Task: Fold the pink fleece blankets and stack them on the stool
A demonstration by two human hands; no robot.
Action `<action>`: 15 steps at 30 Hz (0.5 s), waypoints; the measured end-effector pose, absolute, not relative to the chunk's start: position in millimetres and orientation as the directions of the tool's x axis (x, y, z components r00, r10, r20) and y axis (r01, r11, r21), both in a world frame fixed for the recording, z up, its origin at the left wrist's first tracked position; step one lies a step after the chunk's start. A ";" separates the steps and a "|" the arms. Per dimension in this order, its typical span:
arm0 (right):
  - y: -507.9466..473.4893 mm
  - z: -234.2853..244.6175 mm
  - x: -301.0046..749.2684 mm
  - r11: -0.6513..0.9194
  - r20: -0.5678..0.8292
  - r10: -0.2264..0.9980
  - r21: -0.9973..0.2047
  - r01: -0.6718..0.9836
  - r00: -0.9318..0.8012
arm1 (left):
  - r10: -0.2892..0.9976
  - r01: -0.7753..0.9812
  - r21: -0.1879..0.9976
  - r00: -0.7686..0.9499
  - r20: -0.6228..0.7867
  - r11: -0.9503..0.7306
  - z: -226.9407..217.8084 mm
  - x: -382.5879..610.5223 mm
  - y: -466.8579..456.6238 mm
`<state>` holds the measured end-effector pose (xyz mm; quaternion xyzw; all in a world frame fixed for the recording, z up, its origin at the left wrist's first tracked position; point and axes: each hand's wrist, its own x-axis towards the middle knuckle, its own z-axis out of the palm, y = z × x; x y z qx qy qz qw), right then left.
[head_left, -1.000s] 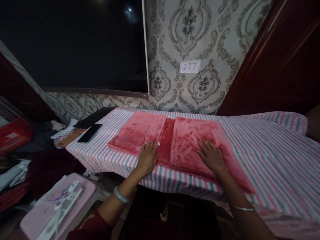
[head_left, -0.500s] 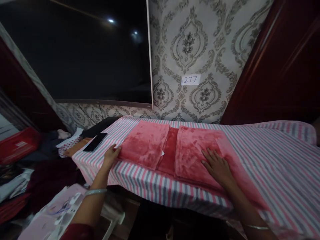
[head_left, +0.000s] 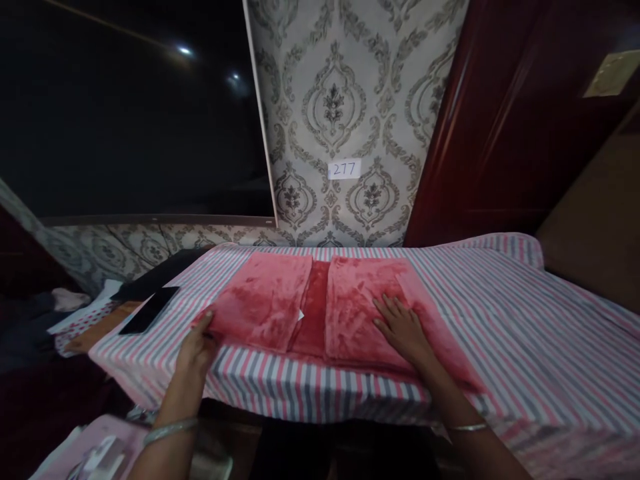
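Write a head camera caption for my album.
Left hand touches a folded pink fleece blanket, right hand rests on a second blanket, atop a striped sheet.

A folded pink plush blanket [head_left: 260,300] lay flat left of a darker red plush strip [head_left: 313,310], with a second folded blanket [head_left: 365,313] right of it.
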<state>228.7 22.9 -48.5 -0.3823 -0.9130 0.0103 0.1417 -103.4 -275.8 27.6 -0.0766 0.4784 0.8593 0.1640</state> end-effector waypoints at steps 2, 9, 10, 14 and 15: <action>21.8 -47.6 228.5 0.709 0.256 0.700 -0.134 0.693 -0.667 | 0.208 -0.367 0.814 -0.930 -0.304 -0.451 29.8 -98.3 -268.4; 19.1 -42.8 227.9 0.712 0.250 0.699 -0.156 0.684 -0.670 | 0.083 -0.213 0.879 -0.977 -0.197 -0.427 49.0 -85.3 -239.7; 18.9 -42.1 227.9 0.713 0.246 0.699 -0.159 0.683 -0.672 | 0.070 -0.186 0.885 -0.983 -0.172 -0.426 53.5 -84.0 -235.6; 17.5 -40.2 227.9 0.711 0.251 0.701 -0.188 0.677 -0.667 | 0.134 -0.067 0.915 -0.991 -0.014 -0.398 83.3 -71.7 -213.3; 17.0 -39.9 227.7 0.711 0.253 0.702 -0.199 0.675 -0.665 | 0.170 -0.023 0.924 -0.984 0.046 -0.381 94.1 -65.1 -204.8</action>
